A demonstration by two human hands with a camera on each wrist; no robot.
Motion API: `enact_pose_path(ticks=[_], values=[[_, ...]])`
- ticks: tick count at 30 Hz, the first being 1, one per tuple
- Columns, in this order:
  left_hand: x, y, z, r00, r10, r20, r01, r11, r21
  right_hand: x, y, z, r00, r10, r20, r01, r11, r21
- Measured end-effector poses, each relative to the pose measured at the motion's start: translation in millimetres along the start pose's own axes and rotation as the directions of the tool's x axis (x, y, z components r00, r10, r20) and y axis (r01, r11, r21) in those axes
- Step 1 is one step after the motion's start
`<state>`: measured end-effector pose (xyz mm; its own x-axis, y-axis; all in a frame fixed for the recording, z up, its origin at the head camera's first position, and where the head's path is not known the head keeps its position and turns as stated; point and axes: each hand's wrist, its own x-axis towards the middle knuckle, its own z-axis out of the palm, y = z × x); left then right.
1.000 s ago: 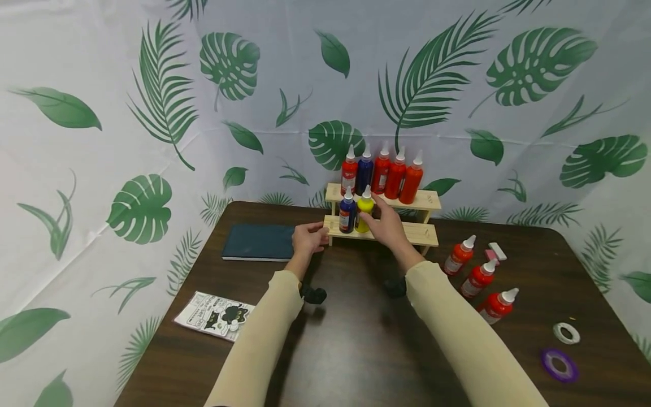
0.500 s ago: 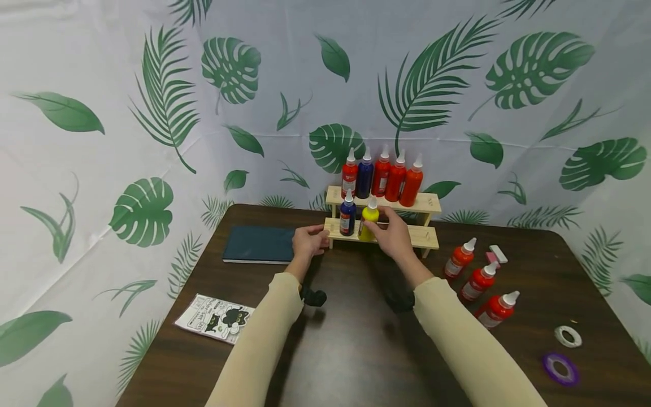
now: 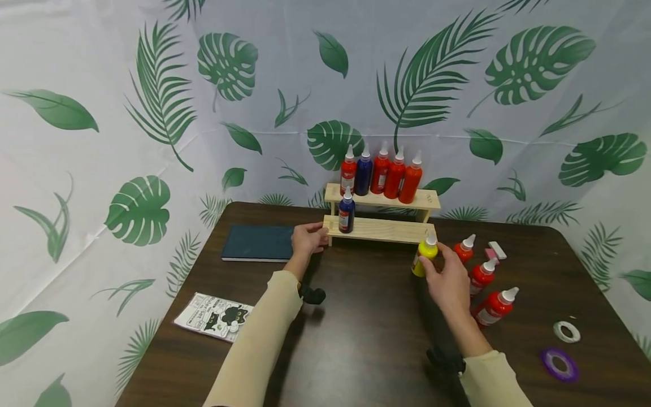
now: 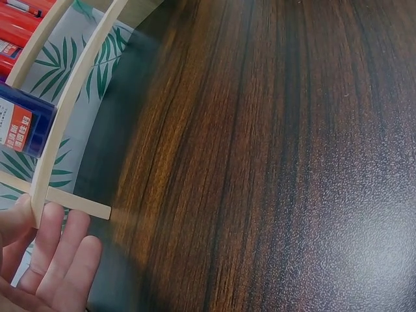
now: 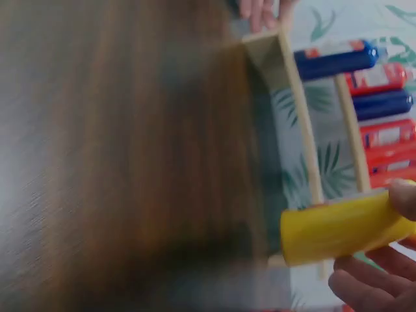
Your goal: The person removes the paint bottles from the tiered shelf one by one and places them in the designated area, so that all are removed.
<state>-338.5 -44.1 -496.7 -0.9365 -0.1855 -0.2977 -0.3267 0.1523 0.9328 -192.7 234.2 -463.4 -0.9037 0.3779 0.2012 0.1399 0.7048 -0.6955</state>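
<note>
My right hand (image 3: pixel 450 280) grips a yellow squeeze bottle (image 3: pixel 425 255) with a white nozzle cap, held in front of the right end of a two-tier wooden rack (image 3: pixel 386 229). The wrist view shows thumb and fingers round this yellow bottle (image 5: pixel 348 227). My left hand (image 3: pixel 307 240) pinches the left end of the rack's lower shelf, thumb on top and fingers beneath, as the left wrist view shows. On that shelf stands one blue bottle (image 3: pixel 346 215). The upper shelf carries another blue bottle (image 3: pixel 363 176) among several red bottles (image 3: pixel 394 178).
Red bottles (image 3: pixel 491 308) stand on the table right of my right hand, near a pink and white eraser (image 3: pixel 495 251). White (image 3: pixel 567 332) and purple tape rolls (image 3: pixel 559 364) lie front right. A dark notebook (image 3: pixel 258 243) and a cat-print packet (image 3: pixel 213 316) lie at left.
My right hand has lifted the yellow bottle off the lower shelf and carried it right and toward me. My left hand stays at the shelf's left end.
</note>
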Motion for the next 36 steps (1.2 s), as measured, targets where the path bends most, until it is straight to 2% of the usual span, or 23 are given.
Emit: enact_pose_path(ticks=[5,14,22,28,30,32,34,36], values=[[1.3,0.6,0.5,1.0,-0.007,0.0,0.007,1.0,-0.006,-9,18,-4,0.998,0.037,-0.056,-0.039,0.999,-0.035],[4.4,-2.0,2.8,1.0,-0.02,0.003,0.02,1.0,-0.01,-5,30,1,0.994,0.051,-0.093,-0.055,0.998,-0.038],[7.1,-3.2,2.8,0.999,-0.042,0.003,0.042,0.999,-0.013,-5,34,3,0.994,0.07,-0.08,-0.073,0.997,-0.038],[4.8,-5.2,2.0,0.999,-0.04,-0.005,0.04,0.999,-0.014,-6,27,-4,0.996,0.084,-0.012,-0.085,0.992,-0.095],[3.9,-5.4,1.8,0.999,-0.034,-0.005,0.034,0.999,-0.012,-9,20,-10,0.998,0.069,-0.003,-0.069,0.99,-0.124],[2.8,-4.8,1.5,1.0,-0.027,-0.002,0.027,1.0,-0.013,-14,11,-18,0.999,0.03,-0.027,-0.033,0.989,-0.146],[2.8,-3.9,1.4,1.0,-0.022,-0.001,0.022,1.0,-0.016,-19,-1,-27,0.995,-0.047,-0.091,0.033,0.987,-0.156],[2.8,-2.8,1.0,1.0,-0.014,-0.006,0.014,1.0,-0.021,-22,-16,-33,0.981,-0.131,-0.147,0.108,0.982,-0.155]])
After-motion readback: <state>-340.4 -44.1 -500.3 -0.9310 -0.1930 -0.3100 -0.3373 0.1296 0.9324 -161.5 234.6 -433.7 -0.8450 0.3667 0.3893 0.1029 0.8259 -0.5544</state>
